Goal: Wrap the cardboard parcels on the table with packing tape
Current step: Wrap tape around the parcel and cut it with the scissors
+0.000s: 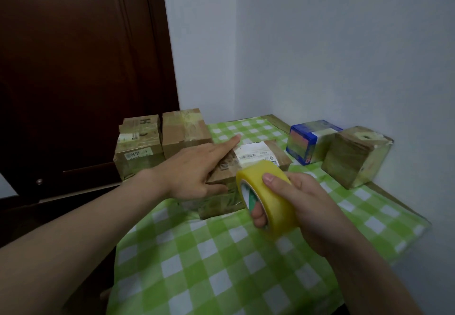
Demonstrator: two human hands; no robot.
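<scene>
A dark wooden door (73, 68) fills the left, its lower part lost in shadow. At the far left edge of the worktop (274, 119) stand a labelled parcel (139, 149) and, just beside it, a taller parcel (183, 132), both glossy with tape; their print is too blurred to read. The left hand (194, 169) lies flat, fingers straight, on top of the centre parcel (280, 154), covering its left part. This parcel rests on the green checked cloth (221, 253) near the worktop's middle, and the writing on its white label (253, 153) is illegible. The yellow tape roll (268, 199) hides the parcel's near right corner; whether a strip runs from roll to cardboard cannot be told. The right hand (302, 206) grips the roll, thumb over its outer face, fingers tucked through the core. Farther right a blue box (305, 142) stands near the wall (320, 43), a cube parcel (354, 157) close beside it. The cloth's near edge is cut off by the frame.
</scene>
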